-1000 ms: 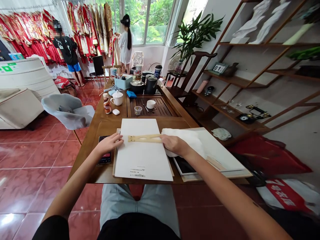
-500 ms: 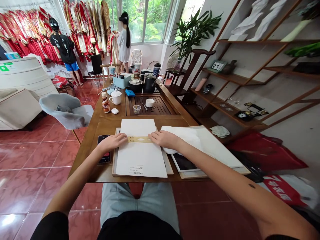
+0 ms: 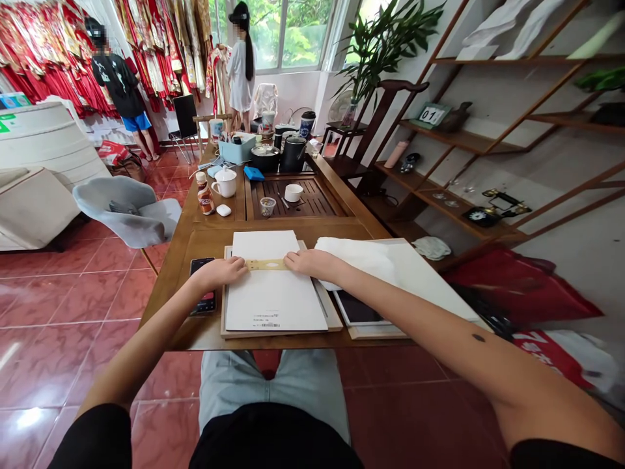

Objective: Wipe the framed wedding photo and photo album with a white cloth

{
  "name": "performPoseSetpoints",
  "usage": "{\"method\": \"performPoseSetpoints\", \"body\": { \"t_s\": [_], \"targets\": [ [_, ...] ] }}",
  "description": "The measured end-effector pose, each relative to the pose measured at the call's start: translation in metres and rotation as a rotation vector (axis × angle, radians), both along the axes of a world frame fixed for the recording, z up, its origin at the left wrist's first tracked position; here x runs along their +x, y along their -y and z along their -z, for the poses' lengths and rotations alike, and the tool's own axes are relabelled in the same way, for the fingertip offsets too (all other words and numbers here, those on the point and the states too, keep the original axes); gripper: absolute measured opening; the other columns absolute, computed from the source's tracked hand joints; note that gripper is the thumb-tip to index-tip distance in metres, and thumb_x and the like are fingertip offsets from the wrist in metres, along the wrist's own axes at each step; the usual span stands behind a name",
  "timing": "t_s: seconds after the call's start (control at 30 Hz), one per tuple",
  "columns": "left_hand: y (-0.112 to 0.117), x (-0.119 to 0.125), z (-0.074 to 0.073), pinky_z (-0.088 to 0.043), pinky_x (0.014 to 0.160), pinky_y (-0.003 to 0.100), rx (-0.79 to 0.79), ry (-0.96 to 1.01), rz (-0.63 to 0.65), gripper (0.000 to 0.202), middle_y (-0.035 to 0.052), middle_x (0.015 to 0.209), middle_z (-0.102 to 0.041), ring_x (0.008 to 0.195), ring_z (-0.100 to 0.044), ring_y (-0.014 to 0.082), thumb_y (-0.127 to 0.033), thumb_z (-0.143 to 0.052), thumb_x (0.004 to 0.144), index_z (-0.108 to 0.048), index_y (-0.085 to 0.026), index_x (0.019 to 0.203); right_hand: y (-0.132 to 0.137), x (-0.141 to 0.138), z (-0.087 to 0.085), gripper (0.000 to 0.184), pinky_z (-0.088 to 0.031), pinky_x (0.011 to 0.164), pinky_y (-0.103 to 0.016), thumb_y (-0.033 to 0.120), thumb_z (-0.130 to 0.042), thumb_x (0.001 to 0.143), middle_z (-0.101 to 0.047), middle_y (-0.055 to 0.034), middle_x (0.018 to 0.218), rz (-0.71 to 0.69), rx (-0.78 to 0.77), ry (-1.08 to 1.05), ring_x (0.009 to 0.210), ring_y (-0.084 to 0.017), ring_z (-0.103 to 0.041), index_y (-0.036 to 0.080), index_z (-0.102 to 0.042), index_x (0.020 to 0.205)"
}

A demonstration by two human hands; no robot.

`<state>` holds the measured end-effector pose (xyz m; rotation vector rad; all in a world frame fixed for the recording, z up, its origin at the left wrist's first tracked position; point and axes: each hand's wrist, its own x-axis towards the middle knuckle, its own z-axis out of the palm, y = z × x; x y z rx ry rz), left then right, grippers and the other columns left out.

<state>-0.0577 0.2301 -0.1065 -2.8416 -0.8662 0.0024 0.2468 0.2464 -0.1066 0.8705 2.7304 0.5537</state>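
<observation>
My left hand [image 3: 223, 272] and my right hand [image 3: 310, 262] pinch opposite ends of a yellowish paper strip [image 3: 256, 265] with a pale oval in its middle. The strip runs crosswise over a white sheet or thin board [image 3: 273, 301] with small print and a barcode near its close edge. Under that white piece, a wooden-edged board or frame [image 3: 333, 318] shows at the sides. Left of it lies a phone [image 3: 205, 303] with its screen lit. A white cloth [image 3: 359, 257], partly behind my right arm, rests on a second pale board [image 3: 437, 286].
Farther along the wooden table [image 3: 205, 228] are a slatted tea tray [image 3: 317, 203], a small tub [image 3: 267, 206], a white bowl [image 3: 293, 193], a lidded mug [image 3: 225, 182] and a bottle [image 3: 204, 194]. Two people stand near hanging garments; shelves [image 3: 454, 146] line the right wall.
The strip looks narrower, as if tilted, and both hands have shifted slightly left over the white piece. The camera view has tipped slightly. One person in the background has turned.
</observation>
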Motion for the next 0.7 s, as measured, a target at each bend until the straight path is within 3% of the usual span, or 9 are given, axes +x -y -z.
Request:
{"method": "performPoseSetpoints", "body": {
  "t_s": [0.4,0.53,0.63,0.7],
  "targets": [
    [0.003,0.003,-0.002,-0.046,0.051,0.022,0.089,-0.092,0.07,0.026,0.0105,0.095,-0.066,0.079,-0.062,0.0188,0.005,-0.042,0.091,-0.06,-0.014,0.096,0.007,-0.014,-0.006,0.04,-0.047,0.066,-0.029,-0.008,-0.039,0.087,-0.066,-0.0138,0.104,0.189,-0.117,-0.083,0.084,-0.022,-0.069,0.013,-0.058,0.115],
    [0.006,0.004,0.0,-0.05,0.055,0.023,0.106,-0.069,0.072,0.027,0.0109,0.097,-0.066,0.083,-0.063,0.0194,0.006,-0.042,0.091,-0.06,-0.014,0.096,0.011,0.012,-0.025,0.043,-0.05,0.072,-0.031,0.0,-0.045,0.087,-0.067,-0.0109,0.113,0.202,-0.168,-0.185,0.09,-0.022,-0.069,0.018,-0.056,0.125],
    [0.01,0.006,0.003,-0.052,0.056,0.025,0.098,-0.047,0.076,0.027,0.0119,0.098,-0.067,0.085,-0.065,0.0203,0.005,-0.042,0.09,-0.06,-0.014,0.094,0.018,0.048,-0.039,0.041,-0.051,0.09,-0.038,0.023,-0.046,0.096,-0.063,-0.0122,0.13,0.235,-0.16,-0.327,0.106,-0.025,-0.067,0.019,-0.05,0.137],
    [0.012,0.006,0.005,-0.053,0.056,0.026,0.084,-0.029,0.072,0.028,0.0129,0.1,-0.068,0.087,-0.066,0.0211,0.005,-0.042,0.09,-0.062,-0.014,0.095,0.024,0.073,-0.04,0.042,-0.047,0.099,-0.045,0.039,-0.052,0.094,-0.063,-0.0118,0.131,0.293,-0.157,-0.555,0.116,-0.03,-0.063,0.021,-0.054,0.132]
  ]
}}
